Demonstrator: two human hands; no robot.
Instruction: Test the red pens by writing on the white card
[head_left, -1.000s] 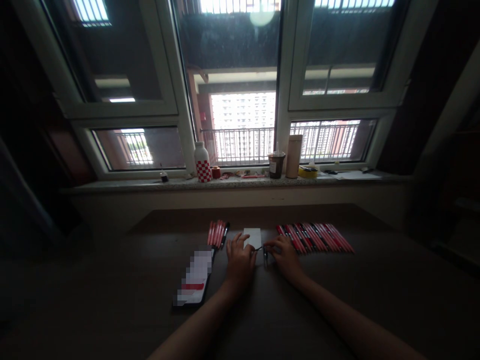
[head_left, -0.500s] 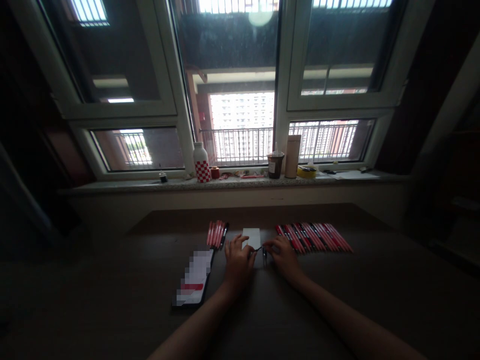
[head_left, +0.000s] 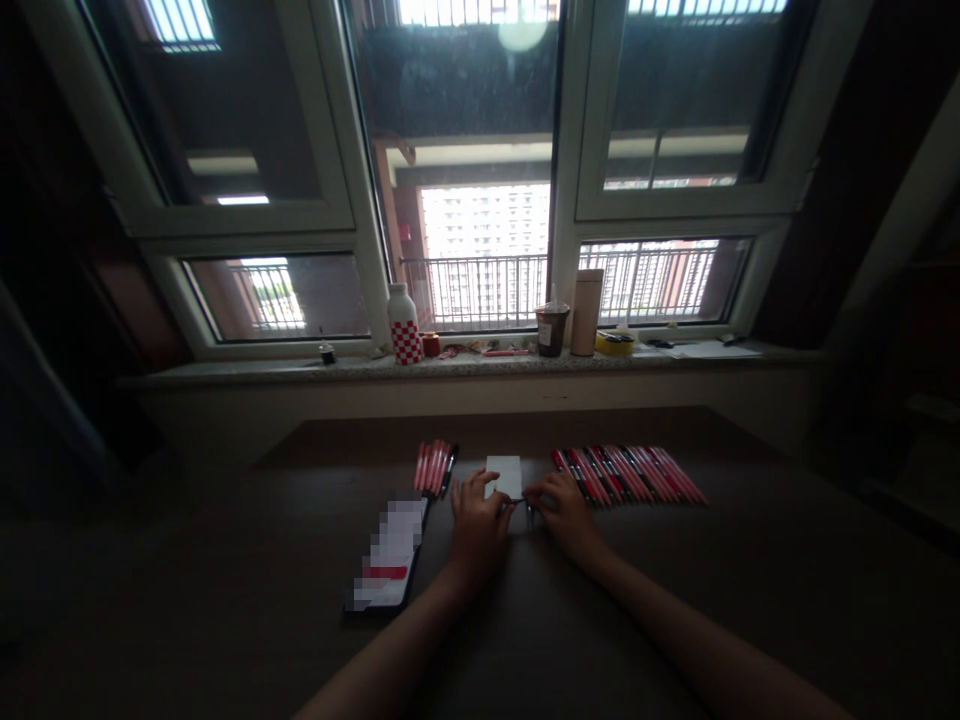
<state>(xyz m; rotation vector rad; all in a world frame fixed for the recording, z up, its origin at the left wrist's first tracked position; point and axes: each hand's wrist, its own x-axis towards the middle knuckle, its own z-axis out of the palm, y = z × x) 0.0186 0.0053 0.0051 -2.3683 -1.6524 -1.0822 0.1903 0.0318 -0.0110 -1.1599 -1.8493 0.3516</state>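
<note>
Above the white paper (head_left: pixel 503 470), my left hand (head_left: pixel 478 515) pinches one end of a thin dark pen-like piece (head_left: pixel 517 500) between thumb and index finger, its other fingers spread. My right hand (head_left: pixel 561 505) has its fingertips closed at the other end of that piece. A short dark, shiny part (head_left: pixel 530 515) shows just under the right fingertips; whether it is held or lies on the table I cannot tell. Left of my left hand is a small group of pink and black pens (head_left: pixel 433 468). To the right of my right hand stretches a long row of red, pink and black pens (head_left: pixel 626 474).
A phone (head_left: pixel 390 555) lies on the dark table (head_left: pixel 225 560), left of my left forearm. Along the windowsill (head_left: pixel 480 367) stand a red-checked bottle (head_left: pixel 404 325), a drink cup (head_left: pixel 552 330), a tan cylinder (head_left: pixel 586 312) and a yellow tape roll (head_left: pixel 614 343).
The thin dark piece lies slightly flatter between my fingertips, and my right fingertips have come slightly closer to the left. Pens, paper and phone stay in place.
</note>
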